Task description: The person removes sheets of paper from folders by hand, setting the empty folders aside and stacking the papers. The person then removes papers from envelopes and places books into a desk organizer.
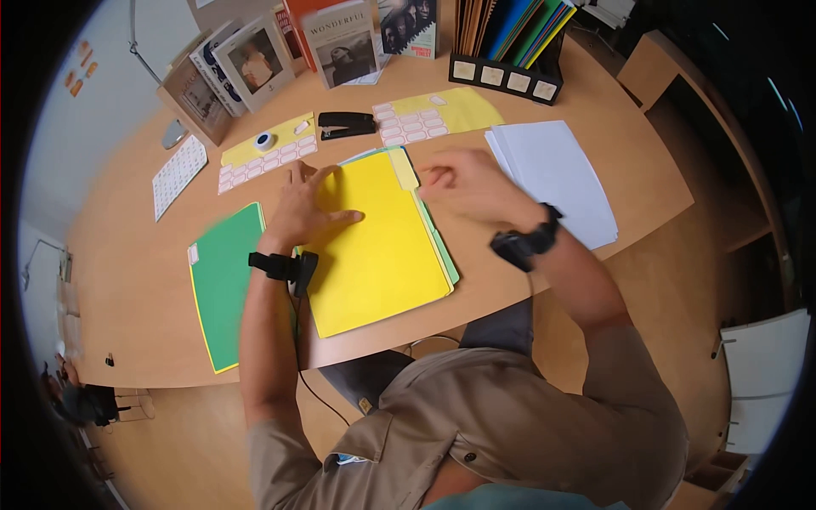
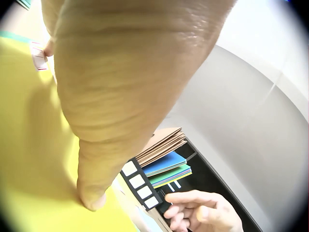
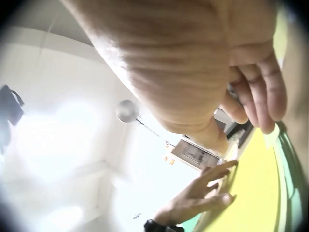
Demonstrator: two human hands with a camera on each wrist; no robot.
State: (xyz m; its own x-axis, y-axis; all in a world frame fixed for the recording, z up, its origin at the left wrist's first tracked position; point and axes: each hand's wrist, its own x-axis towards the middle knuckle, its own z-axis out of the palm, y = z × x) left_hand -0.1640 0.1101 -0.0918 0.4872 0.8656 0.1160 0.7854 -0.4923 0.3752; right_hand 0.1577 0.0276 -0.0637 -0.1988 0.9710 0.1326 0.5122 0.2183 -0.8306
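A yellow file folder lies in front of the person, with pale green edges showing under its right side. My left hand rests on its upper left part, thumb and fingers spread. In the left wrist view, a white label with red lines shows beside a fingertip. Near the folder's upper right edge, beside its pale yellow tab, hovers my right hand, slightly blurred. Its fingers are loosely bent, and nothing shows between them in the left wrist view.
A green folder lies left, white paper sheets right. Behind are label sheets, a black stapler and a small white roll. Upright books and a black box of folders stand at the back.
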